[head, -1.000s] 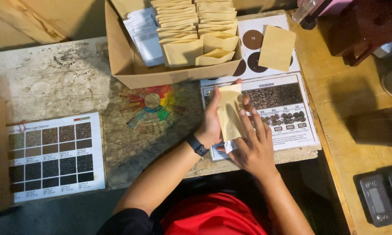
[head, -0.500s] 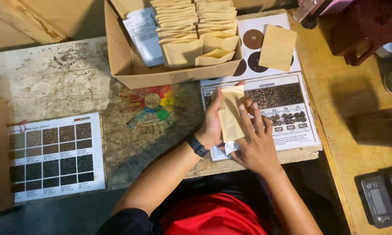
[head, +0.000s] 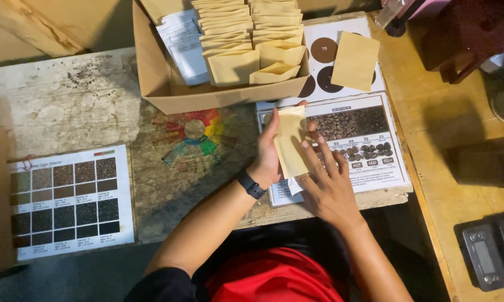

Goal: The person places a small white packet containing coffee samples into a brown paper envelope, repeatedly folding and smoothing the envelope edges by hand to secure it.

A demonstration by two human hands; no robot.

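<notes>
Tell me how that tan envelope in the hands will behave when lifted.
The envelope looks like thin flat paper, so probably very light and floppy, bending where unsupported. The left hand backs it while the right hand rests fingers on its face, suggesting it needs support. It should not roll.

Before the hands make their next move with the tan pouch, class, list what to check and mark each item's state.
1. Left hand grips the tan pouch: ok.
2. Right hand fingers rest on the pouch: ok.
3. Pouch sealed: cannot tell.
4. White slip below the pouch, inside or behind it: cannot tell.
5. Cardboard box holds more pouches: ok.
6. Bean chart lies flat under the hands: ok.
</notes>
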